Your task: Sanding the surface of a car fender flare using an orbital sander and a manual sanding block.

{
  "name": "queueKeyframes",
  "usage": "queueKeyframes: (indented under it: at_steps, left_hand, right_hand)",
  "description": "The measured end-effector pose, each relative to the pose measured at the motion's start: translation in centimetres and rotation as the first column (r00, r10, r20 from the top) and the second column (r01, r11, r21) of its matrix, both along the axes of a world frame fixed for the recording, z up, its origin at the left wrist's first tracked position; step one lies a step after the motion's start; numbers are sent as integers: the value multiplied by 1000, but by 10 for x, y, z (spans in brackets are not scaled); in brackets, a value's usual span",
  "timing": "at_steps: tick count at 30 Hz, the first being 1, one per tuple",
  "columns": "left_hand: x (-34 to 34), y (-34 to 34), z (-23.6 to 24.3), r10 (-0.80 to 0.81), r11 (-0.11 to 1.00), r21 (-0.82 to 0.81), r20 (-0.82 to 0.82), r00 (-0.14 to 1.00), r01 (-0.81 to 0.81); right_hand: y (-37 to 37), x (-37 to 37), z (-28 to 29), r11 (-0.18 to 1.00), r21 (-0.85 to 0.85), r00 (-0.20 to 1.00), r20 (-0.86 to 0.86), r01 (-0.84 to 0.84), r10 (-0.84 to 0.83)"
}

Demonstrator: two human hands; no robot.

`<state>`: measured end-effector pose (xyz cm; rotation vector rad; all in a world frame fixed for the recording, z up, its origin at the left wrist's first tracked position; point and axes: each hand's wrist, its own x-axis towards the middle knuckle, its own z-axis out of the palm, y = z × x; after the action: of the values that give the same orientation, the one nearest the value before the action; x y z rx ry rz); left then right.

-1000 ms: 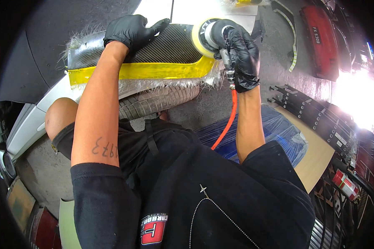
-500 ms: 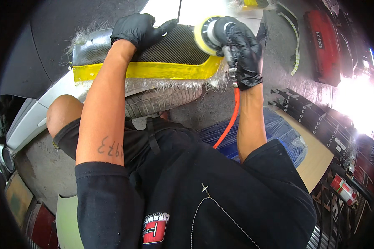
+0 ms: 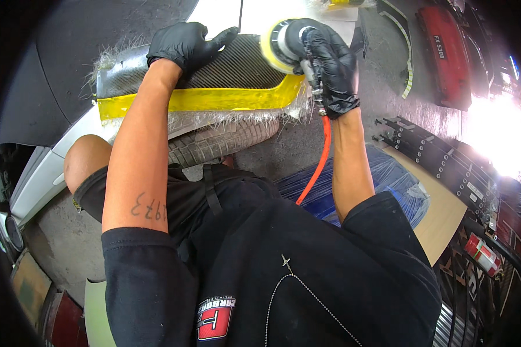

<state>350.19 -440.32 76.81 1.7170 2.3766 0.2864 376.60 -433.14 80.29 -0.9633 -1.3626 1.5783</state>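
Note:
In my gloved right hand is a round air sander with a pale yellow rim, my fingers wrapped round its body. A red air hose runs from it back toward me. The disc sits at the right end of a glossy black carbon-fibre panel, its edge blurred. Yellow tape borders the panel's near side, and loose whitish fibres stick out around it. My gloved left hand bears on the panel's left half, fingers bent over the far edge and thumb stretched right. Its fingertips are hidden.
A tyre lies below the panel's near edge. To the right are a plastic-wrapped blue item, a black perforated metal rack and a red bumper. A white car body stands at left; a red-and-white can lies lower right.
The view has shifted slightly, moving the panel and both hands a little left in the picture. The sander has slid slightly left along the panel; my left hand keeps its place on it.

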Motion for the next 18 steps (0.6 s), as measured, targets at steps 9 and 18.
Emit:
queueKeyframes:
  at_steps: [9, 18]
  left_hand:
    - [0, 0, -2, -5, 1000, -7, 12, 1000, 5]
    - [-1, -1, -3, -8, 1000, 11, 9, 1000, 8]
  right_hand:
    - [2, -7, 5, 998, -51, 1000, 21, -21, 23]
    - [4, -24, 0, 999, -23, 999, 22, -48, 48]
